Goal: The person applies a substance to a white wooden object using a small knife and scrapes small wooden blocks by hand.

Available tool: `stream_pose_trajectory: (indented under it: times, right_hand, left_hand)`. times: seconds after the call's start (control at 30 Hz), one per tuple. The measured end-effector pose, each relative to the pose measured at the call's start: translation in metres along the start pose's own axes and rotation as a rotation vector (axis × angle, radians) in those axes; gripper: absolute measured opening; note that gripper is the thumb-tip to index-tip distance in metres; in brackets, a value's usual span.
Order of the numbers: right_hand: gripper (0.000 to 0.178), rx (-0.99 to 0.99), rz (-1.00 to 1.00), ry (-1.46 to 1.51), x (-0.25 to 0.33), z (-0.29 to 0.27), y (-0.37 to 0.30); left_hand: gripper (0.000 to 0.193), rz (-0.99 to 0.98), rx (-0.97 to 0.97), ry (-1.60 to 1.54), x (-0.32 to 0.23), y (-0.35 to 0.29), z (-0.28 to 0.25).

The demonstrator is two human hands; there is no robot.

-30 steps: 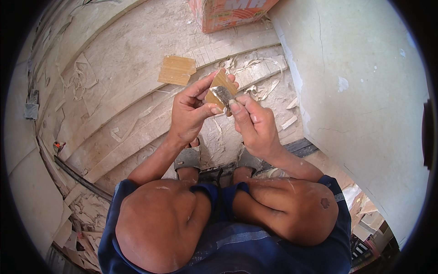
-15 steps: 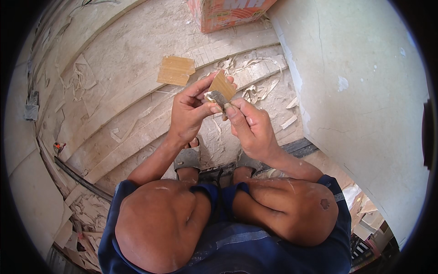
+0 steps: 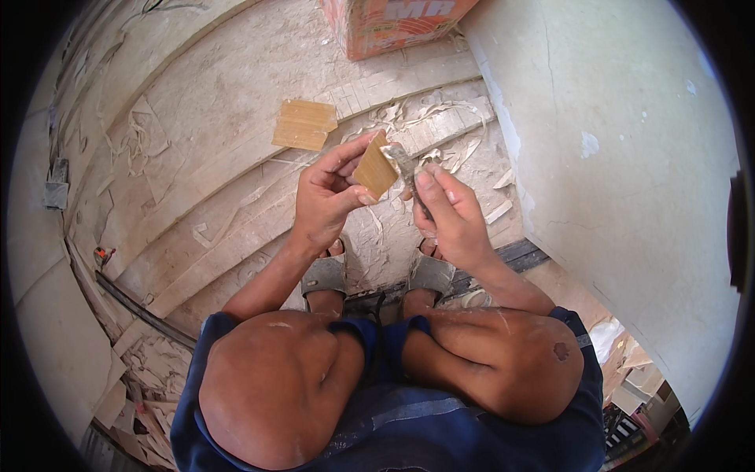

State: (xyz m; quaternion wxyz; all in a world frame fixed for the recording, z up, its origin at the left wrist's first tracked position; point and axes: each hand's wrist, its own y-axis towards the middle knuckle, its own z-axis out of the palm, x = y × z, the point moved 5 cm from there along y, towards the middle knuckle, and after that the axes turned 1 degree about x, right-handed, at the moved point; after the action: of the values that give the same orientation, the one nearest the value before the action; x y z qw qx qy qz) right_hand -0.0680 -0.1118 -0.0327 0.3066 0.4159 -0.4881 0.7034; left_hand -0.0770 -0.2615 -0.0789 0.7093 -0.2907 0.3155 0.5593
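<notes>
Between its thumb and fingers, my left hand (image 3: 324, 189) grips a small wood-coloured rectangular piece (image 3: 376, 167), held tilted above the floor. My right hand (image 3: 450, 206) is closed round the handle of a scraper (image 3: 404, 164) with a grey blade smeared with pale material. The blade stands just right of the piece's edge; whether the two touch I cannot tell. A second wood-coloured piece (image 3: 303, 124), with a jagged right edge, lies on a board beyond my left hand.
An orange-red box (image 3: 397, 27) stands at the far side. On the right a large pale panel (image 3: 613, 126) slopes down. Long dusty boards (image 3: 189, 181) cover the floor, with pale peelings (image 3: 448, 157) scattered about. A black strip (image 3: 515, 258) runs near my sandals.
My right hand has drawn the scraper rightward, off the face of the wood-coloured piece. My left hand has turned that piece slightly.
</notes>
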Motion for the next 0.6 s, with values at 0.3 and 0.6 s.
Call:
stream_pose_trajectory:
  times: [0.3,0.6]
  right_hand:
    - [0.04,-0.004,0.026,-0.176,-0.0051,0.0044,0.0007]
    - [0.041,0.039,0.011,-0.203,-0.0078,0.0091,-0.0004]
  left_hand:
    - [0.067,-0.045,0.028,0.086,0.0004,0.0006,0.0048]
    - [0.057,-0.141,0.042,0.026,0.0075,-0.0006,-0.0005]
